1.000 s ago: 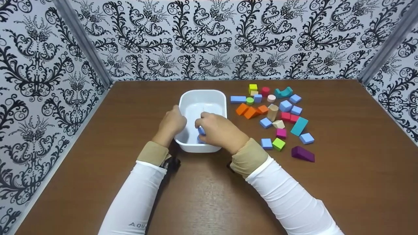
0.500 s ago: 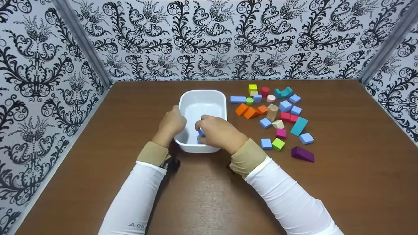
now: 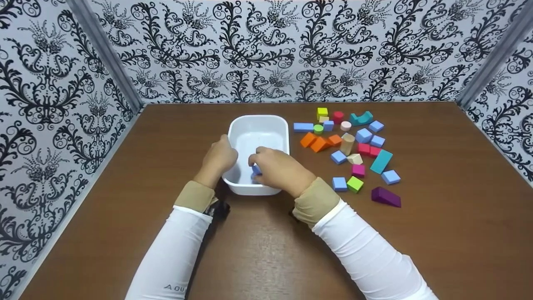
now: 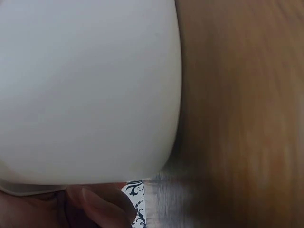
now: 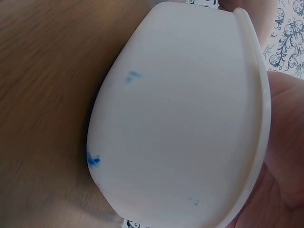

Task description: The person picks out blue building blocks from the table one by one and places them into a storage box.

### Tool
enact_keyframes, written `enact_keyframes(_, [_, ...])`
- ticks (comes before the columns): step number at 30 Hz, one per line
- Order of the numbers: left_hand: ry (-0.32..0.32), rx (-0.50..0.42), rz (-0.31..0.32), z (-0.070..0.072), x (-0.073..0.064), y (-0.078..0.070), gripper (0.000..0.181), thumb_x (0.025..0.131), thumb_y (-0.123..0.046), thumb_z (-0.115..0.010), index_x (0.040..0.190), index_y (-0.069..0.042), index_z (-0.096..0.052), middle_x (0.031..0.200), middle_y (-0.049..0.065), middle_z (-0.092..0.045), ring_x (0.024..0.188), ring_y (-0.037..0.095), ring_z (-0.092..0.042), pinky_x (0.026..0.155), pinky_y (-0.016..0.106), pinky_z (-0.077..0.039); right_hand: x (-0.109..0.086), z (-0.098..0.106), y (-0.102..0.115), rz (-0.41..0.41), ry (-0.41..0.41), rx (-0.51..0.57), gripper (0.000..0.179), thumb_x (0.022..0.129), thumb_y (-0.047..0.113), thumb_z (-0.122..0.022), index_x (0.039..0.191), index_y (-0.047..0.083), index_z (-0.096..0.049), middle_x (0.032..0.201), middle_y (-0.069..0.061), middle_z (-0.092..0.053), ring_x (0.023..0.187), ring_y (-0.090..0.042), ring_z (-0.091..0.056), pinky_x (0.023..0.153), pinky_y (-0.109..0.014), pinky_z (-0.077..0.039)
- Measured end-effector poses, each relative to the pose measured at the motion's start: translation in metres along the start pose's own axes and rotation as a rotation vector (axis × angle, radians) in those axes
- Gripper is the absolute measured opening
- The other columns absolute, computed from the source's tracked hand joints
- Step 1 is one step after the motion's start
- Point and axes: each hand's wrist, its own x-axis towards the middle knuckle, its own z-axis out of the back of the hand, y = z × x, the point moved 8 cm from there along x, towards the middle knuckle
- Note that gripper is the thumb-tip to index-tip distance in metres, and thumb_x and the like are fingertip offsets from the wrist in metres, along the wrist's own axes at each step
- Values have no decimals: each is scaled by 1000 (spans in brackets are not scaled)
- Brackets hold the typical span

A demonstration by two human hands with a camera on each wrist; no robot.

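A white plastic tub (image 3: 258,190) stands on the brown table, near the middle of the head view. My left hand (image 3: 220,154) grips its left rim; some curled fingers (image 4: 102,209) show under the tub's edge in the left wrist view. Reaching inside over the right side, my right hand (image 3: 281,168) pinches a blue block (image 3: 256,169) low in the tub. More blue shows just below that block, but whether it is a second block I cannot tell. In the right wrist view the tub's outer wall (image 5: 175,114) hides the fingertips and block.
Right of the tub lie several loose blocks, among them orange triangular blocks (image 3: 320,144), a tan cylinder (image 3: 347,144), a teal rectangular block (image 3: 381,161), a lime cube (image 3: 355,184) and a purple wedge (image 3: 386,197). Patterned walls (image 3: 275,50) rise behind the table.
My right hand has shifted slightly down and toward me inside the tub, still with the blue block. The left hand and the tub have hardly moved.
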Motion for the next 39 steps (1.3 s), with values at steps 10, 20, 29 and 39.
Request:
enact_keyframes(10, [2,9,-33,1,0,-3,60,96,-12,-44,153,8,-40,135,31,-64,117,43,-67,95,57,-55,-1,1,1,1,0,28,36,94,13,-82,126,1,-73,114,-17,-67,97,-33,-67,91,-45,-56])
enact_keyframes(20, [-2,4,-22,0,1,-1,63,97,-11,-44,157,6,-38,143,31,-60,125,43,-63,102,57,-52,-7,24,-8,-53,4,57,40,95,21,-83,130,5,-72,122,-14,-66,102,-30,-66,98,-43,-56])
enact_keyframes(29, [16,-11,-7,-1,1,1,64,99,-12,-43,160,6,-33,148,32,-56,131,44,-61,106,57,-50,-15,47,-18,-96,-25,65,40,95,24,-82,129,5,-73,122,-15,-66,106,-31,-66,100,-43,-56])
enact_keyframes(39, [45,-25,22,-3,1,3,62,103,-14,-42,162,3,-32,152,29,-54,134,43,-58,108,57,-50,-31,75,-55,-149,-145,104,38,96,21,-81,128,4,-73,125,-14,-66,112,-31,-64,100,-45,-54])
